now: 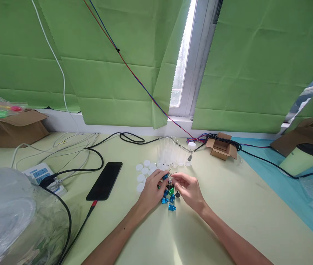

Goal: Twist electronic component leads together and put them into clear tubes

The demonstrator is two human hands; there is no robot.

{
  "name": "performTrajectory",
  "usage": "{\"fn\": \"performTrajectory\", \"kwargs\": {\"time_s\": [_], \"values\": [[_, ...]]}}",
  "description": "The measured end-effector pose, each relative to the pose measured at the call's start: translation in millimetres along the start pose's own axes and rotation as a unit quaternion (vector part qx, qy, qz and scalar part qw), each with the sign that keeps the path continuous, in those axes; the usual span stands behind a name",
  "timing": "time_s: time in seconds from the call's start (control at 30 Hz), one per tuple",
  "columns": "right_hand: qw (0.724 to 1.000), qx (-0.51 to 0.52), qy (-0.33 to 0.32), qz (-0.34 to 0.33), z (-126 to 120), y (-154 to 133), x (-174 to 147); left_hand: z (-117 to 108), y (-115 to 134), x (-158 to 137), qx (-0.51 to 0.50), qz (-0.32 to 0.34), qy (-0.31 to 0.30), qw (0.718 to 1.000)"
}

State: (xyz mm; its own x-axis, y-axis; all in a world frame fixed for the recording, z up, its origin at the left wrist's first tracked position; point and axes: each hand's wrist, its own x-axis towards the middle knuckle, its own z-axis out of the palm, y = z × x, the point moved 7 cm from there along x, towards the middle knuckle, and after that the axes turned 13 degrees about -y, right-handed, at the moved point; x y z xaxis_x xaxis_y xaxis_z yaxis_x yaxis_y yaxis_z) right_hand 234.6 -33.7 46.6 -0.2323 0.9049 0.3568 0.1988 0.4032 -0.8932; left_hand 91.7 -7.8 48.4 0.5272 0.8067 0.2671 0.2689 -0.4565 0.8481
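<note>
My left hand [154, 187] is closed in a pinch on a small blue metallic part [165, 177]. A thin wire-like piece [170, 168] sticks up by its fingertips. Close beside it, my right hand [189, 188] has its thumb and fingers pressed together, and what they grip is too small to make out. Below the fingers lies a small pile with loose blue metallic parts [172, 208], a green part [171, 191] and a black round-headed piece [177, 194]. The hands partly cover this pile.
White round caps [140, 178] lie left of the hands, and clear tubes [167, 152] stand behind. One capped tube [191, 152] holds a grey piece. A phone [104, 181], a power strip [44, 176], a small carton [221, 149] and a green tumbler [301, 162] are around.
</note>
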Motion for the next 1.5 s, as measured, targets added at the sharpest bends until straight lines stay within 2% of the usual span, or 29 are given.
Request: {"fn": "performTrajectory", "kwargs": {"time_s": [0.23, 0.5, 0.67, 0.93, 1.2, 1.5], "values": [[0.994, 0.095, 0.000, 0.060, 3.6, 13.9, -0.1, -0.5, -4.8, 0.3, -0.007, -0.005, 0.015, 1.000], [0.989, 0.125, 0.017, 0.073, 2.1, 15.2, 0.1, 1.0, -9.0, 1.3, 0.000, -0.006, 0.017, 1.000], [0.983, 0.163, 0.024, 0.085, 1.3, 16.3, 0.2, 1.3, -6.0, 2.0, -0.030, 0.001, 0.009, 1.000], [0.970, 0.226, 0.038, 0.079, -1.5, 12.7, 3.9, 2.7, -9.1, 4.2, -0.137, -0.029, -0.002, 0.990], [0.942, 0.331, 0.015, 0.062, 1.8, 11.5, 4.8, 7.1, -15.4, 5.5, -0.219, -0.051, -0.026, 0.974], [0.920, 0.389, -0.018, 0.050, 2.6, 11.3, 5.1, 8.2, -7.9, 6.0, -0.264, -0.059, -0.036, 0.962]]}}
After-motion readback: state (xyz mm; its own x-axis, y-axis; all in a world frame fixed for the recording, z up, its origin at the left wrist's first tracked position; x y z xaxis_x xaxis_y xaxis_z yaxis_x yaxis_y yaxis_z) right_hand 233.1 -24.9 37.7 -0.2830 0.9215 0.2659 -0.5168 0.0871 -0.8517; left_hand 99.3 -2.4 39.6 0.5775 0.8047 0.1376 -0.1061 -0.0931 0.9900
